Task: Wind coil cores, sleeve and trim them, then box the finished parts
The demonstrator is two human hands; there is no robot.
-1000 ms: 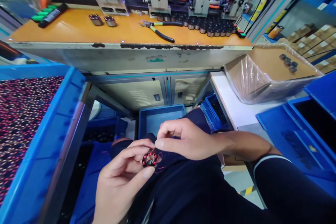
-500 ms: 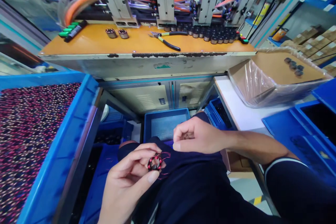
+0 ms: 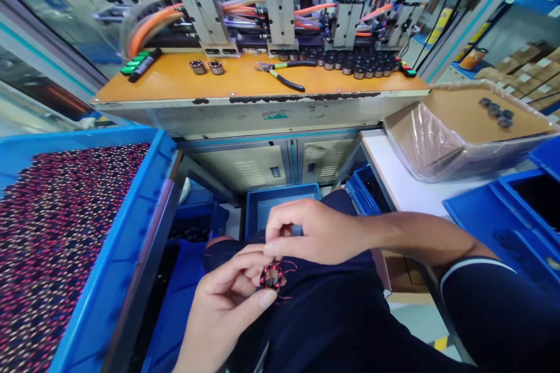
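Note:
My left hand holds a small wound motor stator between thumb and fingers, its open centre facing up toward me. The stator is a dark ring with red-pink wire coils. Thin loose wire ends stick out from its right side. Just above it, my right hand is closed in a pinch, thumb and forefinger tips meeting at the stator's upper edge. Whatever lies between those tips is too small to make out. Both hands are over my dark-clothed lap.
At left, a blue crate holds many wound stators. Cutting pliers, two stators, markers and rows of dark cylindrical parts sit on the orange bench. A plastic-lined carton stands right; a blue bin is ahead.
My right hand has moved left and down to the stator, pinching at its edge. In the picture, my left hand and the stator sit slightly further right; the whole view has shifted too.

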